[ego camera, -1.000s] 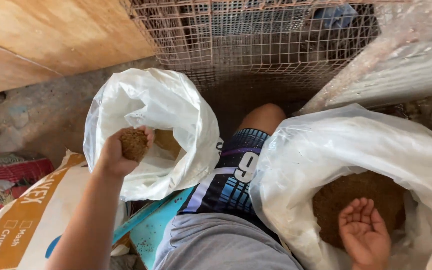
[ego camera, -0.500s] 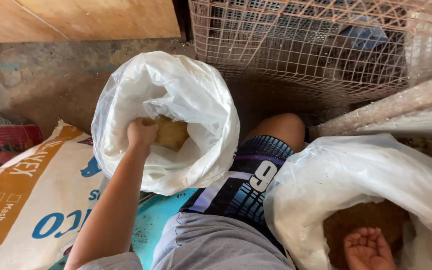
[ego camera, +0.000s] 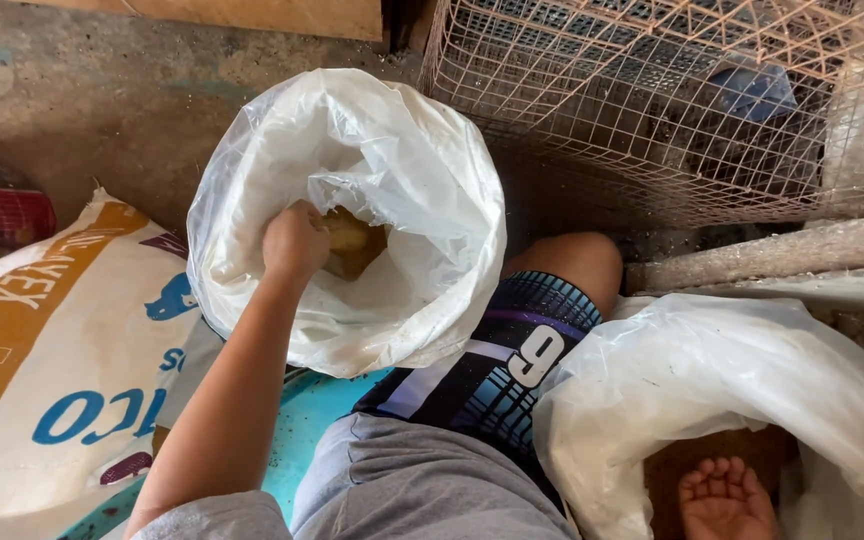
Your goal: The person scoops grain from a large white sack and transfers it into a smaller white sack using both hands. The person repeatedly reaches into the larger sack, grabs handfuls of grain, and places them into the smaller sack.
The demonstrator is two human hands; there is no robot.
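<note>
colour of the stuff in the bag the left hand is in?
Yellowish tan feed inside the clear white plastic bag; head view shows it.

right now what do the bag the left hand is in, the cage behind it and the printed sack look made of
The bag around the left hand looks like thin translucent plastic film: glossy, crinkled, light showing through. The cage looks like metal wire mesh, dull and whitish, in a welded grid. The printed sack is probably woven plastic, matte and stiffly creased, though its weave is too fine to confirm.

The floor [ego camera: 102, 110] is rough grey concrete, dusty and stained. A wooden board [ego camera: 282, 15] runs along the top edge, a wire mesh cage [ego camera: 672, 100] stands at right in daylight
</note>
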